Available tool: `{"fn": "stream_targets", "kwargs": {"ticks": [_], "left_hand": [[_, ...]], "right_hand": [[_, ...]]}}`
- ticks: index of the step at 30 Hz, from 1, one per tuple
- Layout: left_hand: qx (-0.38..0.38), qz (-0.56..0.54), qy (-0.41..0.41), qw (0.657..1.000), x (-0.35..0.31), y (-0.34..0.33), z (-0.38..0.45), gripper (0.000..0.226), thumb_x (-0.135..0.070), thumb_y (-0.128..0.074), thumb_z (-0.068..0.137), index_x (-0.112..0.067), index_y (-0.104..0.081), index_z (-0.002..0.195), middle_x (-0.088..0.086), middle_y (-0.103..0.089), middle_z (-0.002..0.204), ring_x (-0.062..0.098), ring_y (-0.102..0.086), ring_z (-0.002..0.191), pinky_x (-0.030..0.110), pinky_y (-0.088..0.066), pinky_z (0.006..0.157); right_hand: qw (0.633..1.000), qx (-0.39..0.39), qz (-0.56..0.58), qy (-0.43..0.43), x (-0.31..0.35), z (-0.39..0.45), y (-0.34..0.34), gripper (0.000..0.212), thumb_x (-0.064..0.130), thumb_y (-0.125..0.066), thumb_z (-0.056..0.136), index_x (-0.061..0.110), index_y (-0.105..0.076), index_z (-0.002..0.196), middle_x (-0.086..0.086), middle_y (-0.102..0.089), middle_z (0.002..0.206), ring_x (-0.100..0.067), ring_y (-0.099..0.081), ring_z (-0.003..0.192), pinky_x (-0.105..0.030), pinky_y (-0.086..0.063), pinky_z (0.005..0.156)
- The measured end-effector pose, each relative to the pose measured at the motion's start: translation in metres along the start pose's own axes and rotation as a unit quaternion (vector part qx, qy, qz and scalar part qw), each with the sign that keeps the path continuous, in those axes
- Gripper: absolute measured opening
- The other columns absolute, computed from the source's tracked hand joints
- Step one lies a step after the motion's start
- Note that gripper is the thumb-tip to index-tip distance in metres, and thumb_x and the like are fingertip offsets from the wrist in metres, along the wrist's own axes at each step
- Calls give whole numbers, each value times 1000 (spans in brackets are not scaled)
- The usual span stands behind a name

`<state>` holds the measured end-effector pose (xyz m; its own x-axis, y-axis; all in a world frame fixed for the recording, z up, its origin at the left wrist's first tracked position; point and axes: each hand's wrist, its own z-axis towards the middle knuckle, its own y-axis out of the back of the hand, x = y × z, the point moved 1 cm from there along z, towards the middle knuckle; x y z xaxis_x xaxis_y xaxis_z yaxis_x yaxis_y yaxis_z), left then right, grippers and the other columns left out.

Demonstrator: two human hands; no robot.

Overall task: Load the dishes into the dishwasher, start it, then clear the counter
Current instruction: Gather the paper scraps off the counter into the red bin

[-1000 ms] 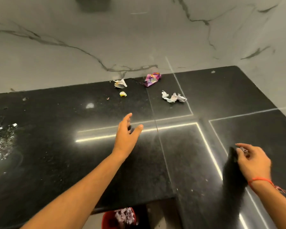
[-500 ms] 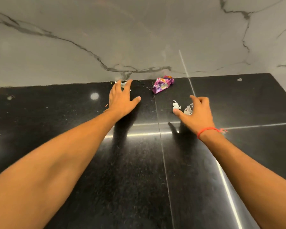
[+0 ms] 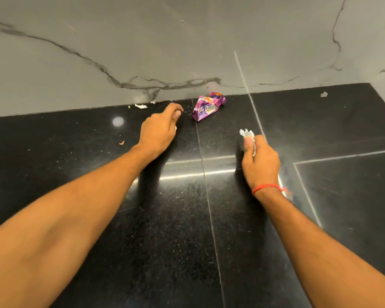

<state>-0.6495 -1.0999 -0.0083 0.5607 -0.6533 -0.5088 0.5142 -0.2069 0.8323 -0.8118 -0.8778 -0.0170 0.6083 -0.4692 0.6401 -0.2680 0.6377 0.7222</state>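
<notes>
On the black counter (image 3: pixel 98 174) my left hand (image 3: pixel 158 132) lies with its fingers curled inward near the back wall, and a sliver of a white scrap (image 3: pixel 176 128) shows under them. My right hand (image 3: pixel 260 161) grips a crumpled white paper (image 3: pixel 246 133), which sticks out above the thumb. A crumpled purple wrapper (image 3: pixel 208 106) sits against the wall between the two hands, just right of my left fingertips and apart from them.
A small white scrap (image 3: pixel 141 106) lies by the wall left of my left hand. An orange crumb (image 3: pixel 121 142) sits further left. A grey bit (image 3: pixel 324 94) rests at the back right. The marble wall (image 3: pixel 187 41) bounds the counter's far edge.
My left hand's fingers have curled in from flat. My right hand has closed on the white paper and lifted it slightly. The view has moved closer to the wall.
</notes>
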Motion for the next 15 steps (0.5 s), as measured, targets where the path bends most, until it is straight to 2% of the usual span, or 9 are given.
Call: {"fn": "stream_targets", "kwargs": {"ticks": [3,5,8,10,12,15], "left_hand": [[-39,-80,31,996,-19,0,23,38,-55,-35,104,-28,-57,119,3,-62,65,28,-60,67,47,-53,73],[-15,-80,29,996,-39,-1,38,46,-65,-39,100,-30,-55,125,-1,-58,60,22,-56,63,42,-51,71],[68,24,16,997,-60,-8,50,56,-69,-51,92,-32,-51,134,2,-67,87,25,-57,83,35,-43,72],[85,49,-10,995,-62,-21,47,36,-52,-57,94,-27,-60,121,5,-70,97,31,-64,92,34,-42,70],[54,-15,-15,998,-60,-31,27,22,-41,-53,98,-21,-59,102,5,-68,84,33,-63,80,36,-44,63],[-26,-136,45,989,-58,-31,-25,28,-38,-48,102,-19,-48,80,-3,-55,64,19,-51,58,35,-35,53]], "right_hand": [[1000,13,-16,-3,5,0,3,27,32,-40,106,19,-40,83,-18,-62,76,-43,-57,74,-39,-32,61],[999,18,-28,-6,6,1,3,27,34,-39,106,20,-40,83,-18,-63,76,-43,-57,75,-41,-34,61],[999,22,-35,1,7,0,3,28,34,-38,106,20,-40,83,-17,-63,76,-43,-57,74,-40,-33,61],[999,23,-41,4,8,-1,4,27,34,-38,106,19,-41,84,-17,-63,75,-43,-57,74,-39,-31,60],[999,25,-45,-4,8,-1,4,28,34,-38,106,16,-44,86,-16,-62,74,-42,-56,74,-37,-27,60],[999,1,-38,-26,8,-1,4,33,34,-40,106,8,-53,90,-19,-64,75,-45,-57,75,-37,-26,61]]}}
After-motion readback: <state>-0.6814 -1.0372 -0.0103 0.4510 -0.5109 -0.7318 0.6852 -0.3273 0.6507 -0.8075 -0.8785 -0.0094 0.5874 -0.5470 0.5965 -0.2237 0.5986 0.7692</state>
